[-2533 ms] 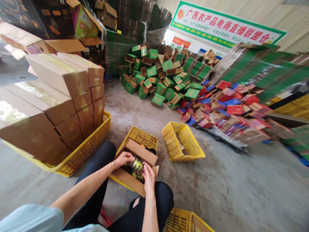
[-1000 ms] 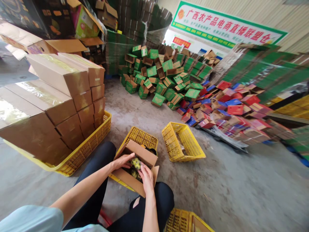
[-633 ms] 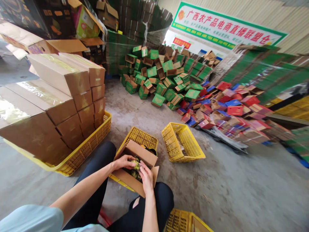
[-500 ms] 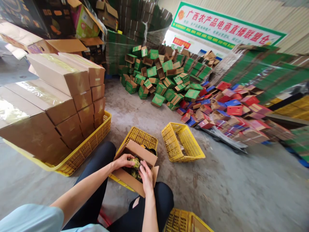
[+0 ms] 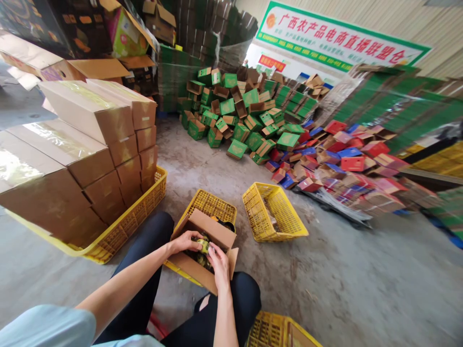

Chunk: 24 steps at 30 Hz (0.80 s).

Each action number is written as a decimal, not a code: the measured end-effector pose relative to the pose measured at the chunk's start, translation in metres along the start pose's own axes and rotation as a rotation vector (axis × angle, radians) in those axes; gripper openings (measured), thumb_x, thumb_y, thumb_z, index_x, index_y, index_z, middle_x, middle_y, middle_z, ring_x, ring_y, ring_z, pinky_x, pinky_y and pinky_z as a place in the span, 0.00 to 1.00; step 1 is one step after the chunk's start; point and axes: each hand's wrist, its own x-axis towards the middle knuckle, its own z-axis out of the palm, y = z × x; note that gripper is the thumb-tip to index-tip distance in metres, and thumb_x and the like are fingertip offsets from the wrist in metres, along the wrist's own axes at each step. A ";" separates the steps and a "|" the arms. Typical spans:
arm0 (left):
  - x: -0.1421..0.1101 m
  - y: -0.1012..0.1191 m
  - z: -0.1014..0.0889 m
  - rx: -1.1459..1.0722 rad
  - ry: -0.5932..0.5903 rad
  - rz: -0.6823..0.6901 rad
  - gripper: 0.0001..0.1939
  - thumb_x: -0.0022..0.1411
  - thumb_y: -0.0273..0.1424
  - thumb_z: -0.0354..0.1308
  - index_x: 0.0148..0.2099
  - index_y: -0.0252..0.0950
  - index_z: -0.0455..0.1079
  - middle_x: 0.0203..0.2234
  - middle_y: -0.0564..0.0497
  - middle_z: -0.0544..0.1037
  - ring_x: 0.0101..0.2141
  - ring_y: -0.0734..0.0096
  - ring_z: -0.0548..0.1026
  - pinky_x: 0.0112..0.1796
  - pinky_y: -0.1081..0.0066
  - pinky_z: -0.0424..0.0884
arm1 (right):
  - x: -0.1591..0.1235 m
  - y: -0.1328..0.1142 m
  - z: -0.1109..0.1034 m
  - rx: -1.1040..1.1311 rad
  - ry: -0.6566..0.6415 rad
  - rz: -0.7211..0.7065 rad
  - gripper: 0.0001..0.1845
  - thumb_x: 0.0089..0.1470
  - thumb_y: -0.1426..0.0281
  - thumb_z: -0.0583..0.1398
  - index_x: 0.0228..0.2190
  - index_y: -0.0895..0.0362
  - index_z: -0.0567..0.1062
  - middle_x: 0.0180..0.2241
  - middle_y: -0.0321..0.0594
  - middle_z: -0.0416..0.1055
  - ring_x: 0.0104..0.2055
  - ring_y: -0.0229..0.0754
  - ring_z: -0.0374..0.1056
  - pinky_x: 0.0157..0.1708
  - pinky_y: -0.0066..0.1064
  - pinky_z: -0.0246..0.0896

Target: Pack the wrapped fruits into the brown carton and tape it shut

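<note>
An open cardboard box (image 5: 211, 226) rests on an upturned yellow crate (image 5: 210, 205) between my knees. Over its opening, both hands have hold of one yellow-green fruit (image 5: 204, 246) with dark patches. My left hand (image 5: 186, 242) grips it from the left, fingers curled around its side. From the right, my right hand (image 5: 219, 262) pinches it between thumb and fingers. More dark-and-green fruit (image 5: 202, 260) lies inside the box below, partly covered by the hands. The exact kind of fruit is too small to tell.
On my left, taped cardboard boxes (image 5: 97, 159) are stacked in a long yellow crate (image 5: 126, 224). Another yellow crate (image 5: 285, 212) stands ahead to the right, and one more (image 5: 269, 332) by my right knee. Piles of green boxes (image 5: 237, 149) and red-blue boxes (image 5: 352, 164) lie farther off.
The fruit has turned slightly between my fingers, showing more of its yellow-green side. My right fingers have closed in a little on it. The box and crates stay where they were.
</note>
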 end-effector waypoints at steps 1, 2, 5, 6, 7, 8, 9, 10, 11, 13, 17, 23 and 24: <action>-0.001 0.000 0.000 -0.013 -0.017 -0.004 0.32 0.42 0.38 0.79 0.50 0.34 0.78 0.40 0.47 0.80 0.39 0.64 0.79 0.45 0.64 0.76 | 0.001 0.001 0.000 0.006 0.013 0.002 0.34 0.39 0.48 0.76 0.45 0.55 0.86 0.46 0.47 0.83 0.52 0.58 0.78 0.55 0.46 0.73; -0.001 0.001 0.000 -0.023 -0.034 -0.008 0.33 0.43 0.38 0.79 0.51 0.34 0.78 0.40 0.47 0.81 0.39 0.64 0.80 0.45 0.64 0.75 | 0.002 0.001 -0.001 0.010 0.025 0.002 0.34 0.38 0.48 0.76 0.44 0.55 0.86 0.47 0.48 0.83 0.53 0.59 0.78 0.55 0.47 0.73; -0.002 0.001 0.000 -0.034 -0.057 -0.020 0.35 0.44 0.36 0.78 0.55 0.33 0.77 0.40 0.47 0.81 0.38 0.65 0.79 0.45 0.66 0.75 | 0.004 0.003 -0.002 0.016 0.046 0.004 0.34 0.36 0.48 0.77 0.43 0.54 0.86 0.48 0.48 0.83 0.54 0.60 0.77 0.55 0.47 0.73; -0.002 0.002 0.000 -0.034 -0.053 -0.026 0.35 0.43 0.36 0.78 0.55 0.33 0.77 0.39 0.47 0.81 0.38 0.65 0.79 0.45 0.66 0.74 | 0.004 0.003 -0.002 0.014 0.046 0.004 0.34 0.36 0.48 0.77 0.43 0.54 0.86 0.48 0.48 0.83 0.53 0.60 0.77 0.55 0.47 0.74; -0.002 0.002 0.000 -0.034 -0.045 -0.032 0.36 0.43 0.35 0.78 0.55 0.32 0.77 0.39 0.47 0.81 0.37 0.66 0.79 0.44 0.67 0.74 | 0.005 0.003 -0.002 0.010 0.044 0.004 0.35 0.36 0.48 0.77 0.43 0.54 0.86 0.48 0.48 0.83 0.53 0.60 0.77 0.55 0.47 0.74; -0.002 0.002 0.000 -0.035 -0.038 -0.038 0.36 0.42 0.34 0.78 0.55 0.32 0.77 0.38 0.47 0.81 0.36 0.66 0.79 0.44 0.67 0.74 | 0.004 0.003 -0.002 0.004 0.042 0.002 0.35 0.36 0.48 0.77 0.43 0.54 0.86 0.47 0.48 0.83 0.52 0.60 0.78 0.55 0.47 0.74; -0.001 0.002 0.000 -0.035 -0.033 -0.043 0.36 0.41 0.34 0.77 0.55 0.32 0.77 0.37 0.48 0.81 0.36 0.67 0.78 0.43 0.67 0.74 | 0.004 0.003 -0.002 -0.003 0.039 0.000 0.35 0.36 0.48 0.77 0.43 0.54 0.86 0.47 0.48 0.83 0.52 0.60 0.78 0.54 0.47 0.74; -0.001 0.002 0.000 -0.034 -0.029 -0.048 0.36 0.41 0.34 0.77 0.55 0.32 0.77 0.36 0.48 0.81 0.35 0.66 0.78 0.43 0.67 0.74 | 0.004 0.003 -0.002 -0.009 0.036 -0.003 0.34 0.36 0.48 0.77 0.43 0.54 0.86 0.46 0.47 0.83 0.51 0.60 0.78 0.54 0.47 0.74; -0.001 0.002 0.000 -0.031 -0.027 -0.052 0.36 0.41 0.33 0.77 0.55 0.32 0.77 0.35 0.49 0.81 0.35 0.66 0.78 0.43 0.67 0.74 | 0.003 0.003 -0.002 -0.014 0.032 -0.005 0.34 0.36 0.49 0.77 0.43 0.54 0.86 0.46 0.47 0.83 0.51 0.59 0.78 0.54 0.47 0.74; 0.000 0.001 -0.001 -0.025 -0.024 -0.053 0.36 0.41 0.34 0.78 0.54 0.32 0.78 0.33 0.50 0.80 0.35 0.66 0.78 0.43 0.66 0.74 | 0.002 0.002 -0.002 -0.023 0.024 -0.012 0.33 0.38 0.49 0.77 0.44 0.54 0.86 0.45 0.46 0.84 0.51 0.59 0.78 0.54 0.46 0.73; -0.001 0.000 -0.001 -0.020 -0.044 -0.025 0.36 0.42 0.37 0.79 0.54 0.32 0.77 0.35 0.48 0.80 0.36 0.64 0.79 0.45 0.64 0.74 | 0.002 0.002 -0.002 -0.021 0.023 -0.014 0.33 0.39 0.49 0.76 0.44 0.54 0.86 0.44 0.46 0.83 0.51 0.58 0.78 0.53 0.46 0.73; -0.004 0.001 0.001 -0.110 -0.036 -0.004 0.57 0.45 0.39 0.81 0.73 0.44 0.59 0.58 0.39 0.73 0.51 0.55 0.78 0.51 0.58 0.75 | 0.006 0.004 -0.002 0.013 0.051 0.002 0.32 0.38 0.50 0.76 0.43 0.54 0.85 0.45 0.46 0.83 0.51 0.56 0.77 0.52 0.44 0.73; -0.004 0.001 0.001 -0.126 -0.038 -0.019 0.58 0.47 0.41 0.80 0.74 0.44 0.56 0.59 0.38 0.72 0.53 0.54 0.77 0.52 0.57 0.75 | 0.005 0.004 -0.002 0.020 0.047 -0.002 0.32 0.39 0.50 0.76 0.44 0.54 0.85 0.45 0.46 0.83 0.52 0.56 0.77 0.53 0.44 0.73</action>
